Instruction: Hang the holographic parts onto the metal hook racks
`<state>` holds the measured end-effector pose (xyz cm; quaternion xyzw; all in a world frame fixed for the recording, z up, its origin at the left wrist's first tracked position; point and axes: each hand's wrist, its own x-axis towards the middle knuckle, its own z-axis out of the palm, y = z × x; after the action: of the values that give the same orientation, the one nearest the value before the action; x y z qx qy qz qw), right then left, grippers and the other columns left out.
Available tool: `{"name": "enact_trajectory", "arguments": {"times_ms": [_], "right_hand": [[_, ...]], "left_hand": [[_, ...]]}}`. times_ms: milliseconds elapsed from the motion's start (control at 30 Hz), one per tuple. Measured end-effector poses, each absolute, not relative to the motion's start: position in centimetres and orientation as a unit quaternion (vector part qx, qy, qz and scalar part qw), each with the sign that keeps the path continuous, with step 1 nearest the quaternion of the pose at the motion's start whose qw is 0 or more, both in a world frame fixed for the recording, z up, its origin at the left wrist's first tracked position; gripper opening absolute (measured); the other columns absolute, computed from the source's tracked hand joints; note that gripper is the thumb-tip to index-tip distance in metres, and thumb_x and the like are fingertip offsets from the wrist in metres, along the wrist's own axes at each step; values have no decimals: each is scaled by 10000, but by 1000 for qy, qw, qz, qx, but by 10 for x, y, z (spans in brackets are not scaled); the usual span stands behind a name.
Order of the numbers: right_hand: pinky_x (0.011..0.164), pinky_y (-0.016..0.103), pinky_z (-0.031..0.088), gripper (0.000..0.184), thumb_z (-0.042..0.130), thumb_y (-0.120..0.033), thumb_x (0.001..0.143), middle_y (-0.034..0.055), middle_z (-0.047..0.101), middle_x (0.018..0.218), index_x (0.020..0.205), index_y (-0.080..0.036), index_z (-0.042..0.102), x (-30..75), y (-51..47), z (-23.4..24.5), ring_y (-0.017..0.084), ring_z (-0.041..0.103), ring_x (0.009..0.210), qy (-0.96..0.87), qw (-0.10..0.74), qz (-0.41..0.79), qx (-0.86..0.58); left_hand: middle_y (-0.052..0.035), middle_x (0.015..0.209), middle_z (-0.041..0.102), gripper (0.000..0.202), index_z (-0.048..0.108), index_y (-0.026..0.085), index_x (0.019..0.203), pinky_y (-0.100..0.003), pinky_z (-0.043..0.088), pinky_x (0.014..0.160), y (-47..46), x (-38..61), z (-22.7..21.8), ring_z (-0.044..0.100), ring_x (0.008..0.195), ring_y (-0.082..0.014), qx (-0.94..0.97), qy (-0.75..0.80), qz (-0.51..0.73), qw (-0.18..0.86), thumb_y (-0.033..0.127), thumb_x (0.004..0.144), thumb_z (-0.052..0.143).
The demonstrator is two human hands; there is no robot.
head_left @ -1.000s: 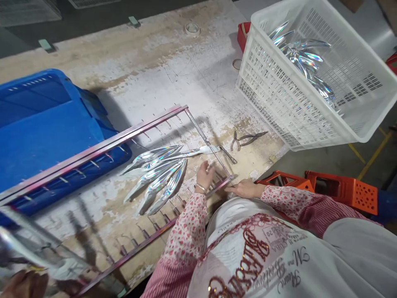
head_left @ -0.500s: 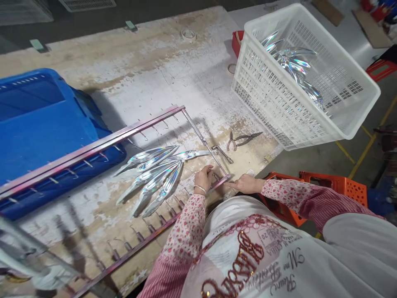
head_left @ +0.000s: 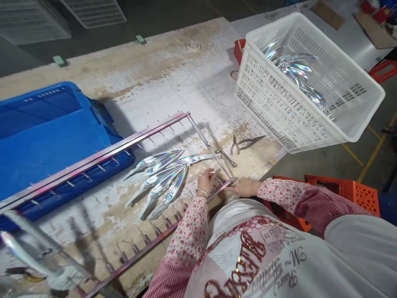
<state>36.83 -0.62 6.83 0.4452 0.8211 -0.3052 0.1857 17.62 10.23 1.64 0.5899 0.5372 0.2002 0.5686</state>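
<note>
A long metal frame [head_left: 201, 131] with hooks along its two rails stands tilted over the table. My left hand [head_left: 206, 182] is at the near rail by the frame's right corner, its fingers curled together. Whatever is between them is too small to make out. At the same corner, my right hand [head_left: 246, 187] is closed, with its fingertips on the end of the rail and partly hidden. Several shiny silver fish-shaped pieces [head_left: 166, 180] lie fanned out between the rails, left of my left hand.
Pliers [head_left: 248, 142] and an L-shaped socket wrench [head_left: 227, 158] lie beyond the corner. A white basket [head_left: 263, 93] holding silver pieces is at the right, a blue crate [head_left: 46, 145] at the left. Orange stools [head_left: 356, 192] stand below the table edge.
The view has shifted slightly, so the scene sits lower and further right. My right hand's extended finger has drawn in at the rail end. My left hand stays by the rail.
</note>
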Motion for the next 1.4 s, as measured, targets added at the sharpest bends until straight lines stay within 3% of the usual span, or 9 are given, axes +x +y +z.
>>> {"name": "enact_trajectory", "arguments": {"times_ms": [133, 267, 433, 667, 833, 1033, 1200, 1300, 1400], "right_hand": [[761, 304, 480, 354, 485, -287, 940, 105, 724, 956, 1271, -225, 593, 365, 9, 74, 205, 677, 848, 784, 83, -337, 515], [836, 299, 469, 270, 427, -223, 962, 112, 693, 1055, 1139, -165, 623, 349, 46, 80, 199, 649, 965, 759, -12, -339, 556], [743, 327, 485, 314, 466, -225, 926, 185, 690, 976, 1198, -81, 534, 312, 77, 83, 259, 674, 884, 725, 65, -333, 600], [782, 320, 473, 534, 459, -162, 896, 174, 689, 1018, 1410, -75, 341, 304, 60, 63, 240, 669, 918, 691, 65, -392, 604], [905, 341, 449, 530, 426, -143, 895, 189, 626, 1206, 1416, -89, 351, 316, 50, 42, 234, 618, 1074, 701, -8, -406, 586], [896, 334, 458, 409, 465, -162, 894, 153, 671, 1097, 1297, -111, 502, 324, 41, 34, 226, 638, 1007, 685, -43, -406, 603], [856, 315, 487, 273, 477, -270, 927, 111, 687, 1041, 1130, -145, 611, 325, 51, 54, 182, 645, 912, 595, -218, -404, 660], [804, 288, 504, 466, 613, -369, 856, 105, 650, 1155, 1262, -156, 533, 314, 68, 71, 163, 621, 925, 554, -299, -492, 602], [740, 266, 507, 572, 705, -426, 777, 70, 662, 1079, 1258, -163, 542, 296, 77, 81, 157, 617, 869, 542, -276, -631, 482]], "left_hand": [[-24, 675, 708, 225, 656, 230, 899, -394, 507, 814, 101, 173, 11, 672, 668, -222, 585, 528, 207, 580, 183, 685, 709], [-77, 906, 712, 278, 628, 208, 966, -414, 485, 904, 104, 173, 4, 667, 861, -231, 587, 548, 268, 532, 198, 692, 681], [-115, 1056, 626, 359, 552, 171, 1105, -430, 472, 933, 128, 165, 5, 613, 984, -237, 531, 641, 331, 445, 224, 754, 605], [-188, 1407, 456, 556, 453, 168, 1355, -550, 297, 1075, 174, 157, 19, 363, 1326, -344, 758, 602, 41, 249, 163, 808, 554], [-162, 1214, 558, 341, 578, 187, 1220, -468, 348, 1002, 198, 155, 22, 470, 1170, -301, 810, 546, -75, 200, 184, 914, 427], [-182, 1126, 587, 313, 598, 151, 1132, -450, 379, 908, 202, 124, 52, 518, 1064, -315, 829, 538, -68, 139, 121, 885, 409], [-151, 948, 634, 199, 638, 179, 945, -515, 331, 980, 179, 65, 73, 552, 968, -318, 832, 541, 57, 112, 153, 849, 465], [-104, 859, 640, 126, 636, 211, 841, -515, 281, 1053, 163, 50, 83, 568, 907, -282, 845, 494, 160, 129, 158, 815, 525], [-77, 903, 658, 101, 641, 227, 819, -529, 188, 1129, 148, 59, 92, 580, 970, -269, 828, 475, 243, 174, 155, 784, 579]]}}
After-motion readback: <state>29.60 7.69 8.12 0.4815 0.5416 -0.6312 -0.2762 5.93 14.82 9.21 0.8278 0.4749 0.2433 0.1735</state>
